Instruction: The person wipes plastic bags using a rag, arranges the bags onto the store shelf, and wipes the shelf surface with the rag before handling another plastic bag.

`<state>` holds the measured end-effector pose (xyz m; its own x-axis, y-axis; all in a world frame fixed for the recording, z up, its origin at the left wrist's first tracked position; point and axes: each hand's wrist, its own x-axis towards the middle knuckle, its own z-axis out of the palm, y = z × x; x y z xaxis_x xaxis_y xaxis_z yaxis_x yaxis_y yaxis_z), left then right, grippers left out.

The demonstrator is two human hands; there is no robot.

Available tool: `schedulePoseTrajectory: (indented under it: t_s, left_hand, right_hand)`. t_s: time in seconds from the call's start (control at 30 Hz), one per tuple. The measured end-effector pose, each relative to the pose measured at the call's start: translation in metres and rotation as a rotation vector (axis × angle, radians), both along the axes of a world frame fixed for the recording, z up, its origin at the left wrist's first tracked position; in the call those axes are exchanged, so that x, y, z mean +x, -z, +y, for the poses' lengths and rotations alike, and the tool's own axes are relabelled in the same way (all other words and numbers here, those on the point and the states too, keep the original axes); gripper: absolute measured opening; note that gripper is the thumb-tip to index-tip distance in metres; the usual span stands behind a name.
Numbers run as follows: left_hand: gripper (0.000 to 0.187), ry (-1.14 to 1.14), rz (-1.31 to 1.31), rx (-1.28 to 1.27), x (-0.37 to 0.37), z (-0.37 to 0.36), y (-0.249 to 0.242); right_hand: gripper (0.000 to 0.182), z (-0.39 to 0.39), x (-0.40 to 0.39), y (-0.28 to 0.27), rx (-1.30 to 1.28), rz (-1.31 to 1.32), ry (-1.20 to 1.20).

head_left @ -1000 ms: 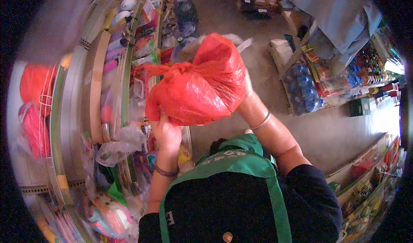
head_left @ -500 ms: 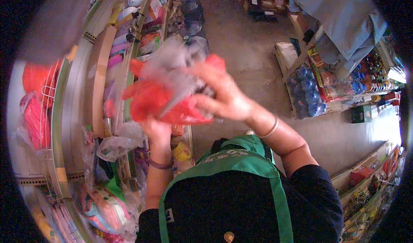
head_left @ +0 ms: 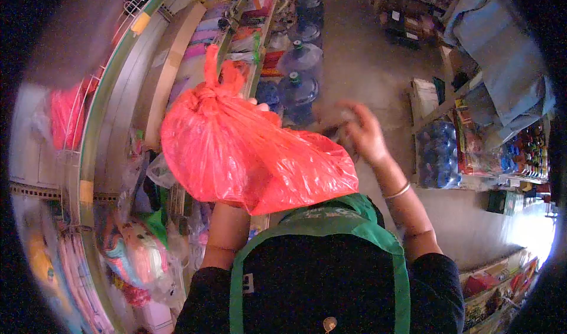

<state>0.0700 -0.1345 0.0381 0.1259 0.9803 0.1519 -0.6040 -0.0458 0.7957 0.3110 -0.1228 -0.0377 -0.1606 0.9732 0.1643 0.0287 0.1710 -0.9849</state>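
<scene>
Gripping tied red plastic bag (head_left: 260, 163) from beneath with mostly hidden left hand (head_left: 260, 105); runs lengthwise from far-left knot to near-right end. Holding right hand (head_left: 368, 138) open, just beyond that end. Farther out, lined with water jugs (head_left: 298, 89) along shelf (head_left: 264, 38) edge.

Open passage noted over the aisle floor (head_left: 354, 62), ahead of the right hand (head_left: 369, 139). Water jugs (head_left: 300, 92) bound it on the left; the packed blue bottles (head_left: 438, 157) and hanging grey cloth (head_left: 502, 68) limit it on the right. The bulging red bag (head_left: 260, 157) covers most of the left hand and obstructs the space before the torso. Stocked shelving (head_left: 236, 38) restricts leftward reach beyond the bag.
</scene>
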Motion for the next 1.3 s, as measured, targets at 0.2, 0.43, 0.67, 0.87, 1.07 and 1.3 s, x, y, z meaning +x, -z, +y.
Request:
schedulePoseTrajectory:
  t_s: [0.2, 0.43, 0.67, 0.87, 1.07, 1.3]
  left_hand:
    - [0.027, -0.007, -0.020, -0.006, 0.021, 0.003, 0.004]
    - [0.024, -0.076, -0.099, -0.018, 0.017, 0.013, 0.004]
    - [0.022, -0.147, -0.151, -0.017, -0.004, 0.023, -0.002]
    - [0.021, -0.165, -0.124, -0.002, -0.002, 0.024, -0.003]
    - [0.019, -0.243, -0.032, 0.005, 0.006, 0.017, 0.001]
    - [0.018, -0.655, 0.398, 0.116, -0.030, 0.024, -0.007]
  right_hand:
    - [0.054, -0.011, -0.041, -0.132, 0.623, 0.066, -0.186]
    - [0.030, -0.041, -0.064, -0.062, 1.037, -0.358, -0.445]
    - [0.033, -0.019, 0.001, 0.005, 0.262, -0.286, -0.354]
    - [0.047, -0.003, -0.003, -0.093, 0.081, 0.487, 0.004]
    - [0.054, -0.013, -0.083, -0.137, 0.955, -0.238, -0.294]
    - [0.028, -0.009, -0.057, -0.012, 0.487, -0.344, -0.642]
